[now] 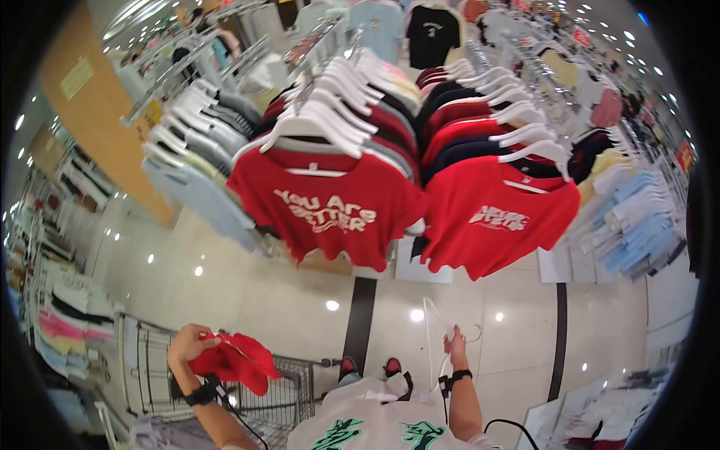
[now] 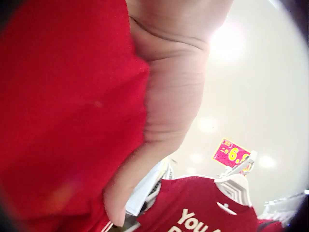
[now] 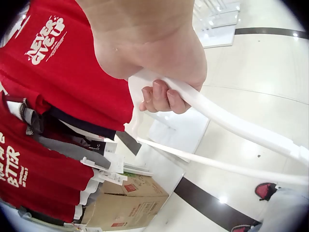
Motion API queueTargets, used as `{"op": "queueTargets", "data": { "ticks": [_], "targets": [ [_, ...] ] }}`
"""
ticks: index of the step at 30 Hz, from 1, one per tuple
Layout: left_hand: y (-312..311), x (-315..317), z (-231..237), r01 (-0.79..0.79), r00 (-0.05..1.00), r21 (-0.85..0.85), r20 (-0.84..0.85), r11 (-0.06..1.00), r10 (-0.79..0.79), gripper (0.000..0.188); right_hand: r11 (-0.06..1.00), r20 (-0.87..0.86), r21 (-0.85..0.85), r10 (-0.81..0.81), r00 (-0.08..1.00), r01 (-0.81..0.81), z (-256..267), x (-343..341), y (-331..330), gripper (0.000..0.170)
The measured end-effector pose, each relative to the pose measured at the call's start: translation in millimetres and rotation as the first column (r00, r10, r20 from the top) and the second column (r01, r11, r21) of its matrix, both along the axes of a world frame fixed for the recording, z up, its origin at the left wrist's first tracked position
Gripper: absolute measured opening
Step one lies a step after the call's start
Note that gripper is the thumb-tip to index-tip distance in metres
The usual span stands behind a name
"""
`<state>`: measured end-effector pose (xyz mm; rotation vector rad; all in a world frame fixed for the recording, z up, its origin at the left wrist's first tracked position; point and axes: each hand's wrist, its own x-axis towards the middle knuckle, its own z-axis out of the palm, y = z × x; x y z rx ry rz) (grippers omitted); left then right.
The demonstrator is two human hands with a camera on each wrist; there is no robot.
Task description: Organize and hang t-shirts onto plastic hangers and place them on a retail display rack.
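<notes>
My left hand [image 1: 189, 345] grips a bunched red shirt [image 1: 240, 364] by its edge, over the shopping cart at the left. In the left wrist view, the red cloth [image 2: 72, 106] fills the left side, with the thumb lying along its edge and the other fingers hidden behind it. Out to the right, my right hand [image 1: 455, 345] holds a white plastic hanger [image 3: 227, 118], its fingers curled round the frame near the neck. No garment hangs on that hanger.
Two red printed shirts, one dark red [image 1: 330, 206] and one bright red [image 1: 499, 214], front the clothes rack ahead. A wire shopping cart [image 1: 300, 386] stands at my left. A cardboard box [image 3: 128, 203] sits under the rack. More clothes racks line both sides.
</notes>
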<state>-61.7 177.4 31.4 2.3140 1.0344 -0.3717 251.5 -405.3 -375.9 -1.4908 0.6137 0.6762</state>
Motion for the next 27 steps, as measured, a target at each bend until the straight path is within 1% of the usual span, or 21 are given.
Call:
{"op": "queueTargets", "data": {
  "ticks": [1,2,3,5,6,8,10,12,13,14,15,16,17,18,20,21,22,24,25,26,27],
  "targets": [
    [-3,5,4,0.056,0.998,-0.016,0.035,0.998,-0.056,0.03,0.999,-0.002,-0.014,-0.04,0.999,0.04,3,-11,-3,0.065],
    [-4,10,5,0.107,0.992,-0.028,0.074,0.994,-0.104,0.03,0.998,0.006,-0.004,-0.067,0.998,0.067,-5,-20,-6,0.066],
    [-7,16,11,0.116,0.989,-0.03,0.095,0.993,-0.113,0.03,0.995,0.009,-0.039,-0.093,0.996,0.093,-9,-30,-7,0.066],
    [-15,25,20,0.168,0.972,-0.086,0.18,0.982,-0.151,0.028,0.992,-0.017,-0.057,-0.114,0.993,0.113,-2,-48,2,0.065],
    [-17,31,17,0.174,0.968,-0.085,0.195,0.981,-0.154,0.028,0.991,-0.031,-0.075,-0.116,0.993,0.113,-1,-56,10,0.065],
    [-19,39,16,0.173,0.941,-0.175,0.318,0.969,-0.111,0.026,0.996,-0.047,-0.026,-0.086,0.995,0.085,-3,-68,21,0.064],
    [-19,56,5,0.213,0.936,-0.204,0.324,0.955,-0.14,0.027,0.996,-0.038,-0.057,-0.066,0.997,0.064,2,-73,37,0.064],
    [-23,78,-5,0.395,0.875,-0.22,0.387,0.892,-0.292,0.027,0.995,-0.03,-0.086,-0.053,0.998,0.05,17,-79,50,0.064],
    [-27,88,-12,0.405,0.869,-0.216,0.394,0.888,-0.3,0.027,0.996,0.007,-0.089,-0.01,1.0,0.01,37,-79,58,0.062],
    [-33,97,-19,0.489,0.807,-0.23,0.486,0.841,-0.336,0.027,0.995,0.042,-0.095,0.035,0.999,-0.03,53,-79,63,0.06],
    [-40,105,-24,0.569,0.737,-0.234,0.571,0.788,-0.362,0.027,0.995,0.047,-0.095,0.028,0.999,-0.023,65,-78,67,0.06],
    [-46,114,-26,0.574,0.733,-0.232,0.573,0.786,-0.366,0.027,0.997,0.106,-0.066,0.045,0.993,-0.038,75,-76,69,0.056],
    [-53,123,-24,0.655,0.699,-0.181,0.515,0.734,-0.497,0.028,0.998,0.162,-0.039,0.061,0.985,-0.056,89,-76,72,0.052],
    [-61,130,-21,0.731,0.649,-0.137,0.444,0.669,-0.618,0.029,0.998,0.161,-0.037,0.057,0.985,-0.052,104,-76,74,0.052],
    [-83,142,-14,0.791,0.589,-0.14,0.44,0.596,-0.678,0.031,0.988,0.317,-0.075,0.152,0.936,-0.135,147,-73,84,0.042],
    [-95,146,-20,0.805,0.546,-0.115,0.526,0.582,-0.652,0.032,0.989,0.317,-0.068,0.147,0.937,-0.132,162,-69,88,0.042],
    [-104,153,-23,0.807,0.544,-0.111,0.522,0.579,-0.658,0.032,0.976,0.342,-0.069,0.219,0.914,-0.208,176,-65,90,0.04],
    [-126,168,-28,0.802,0.536,-0.126,0.583,0.584,-0.611,0.033,0.931,0.389,-0.083,0.358,0.849,-0.355,201,-56,88,0.035],
    [-136,176,-30,0.784,0.549,-0.127,0.599,0.608,-0.583,0.027,0.933,0.391,-0.08,0.352,0.85,-0.35,214,-52,90,0.035],
    [-147,183,-25,0.787,0.545,-0.123,0.599,0.605,-0.587,0.027,0.915,0.397,-0.047,0.385,0.833,-0.401,225,-50,94,0.036],
    [-159,190,-16,0.751,0.567,-0.157,0.65,0.641,-0.506,0.028,0.891,0.404,-0.014,0.42,0.813,-0.453,234,-47,97,0.037]
  ]
}}
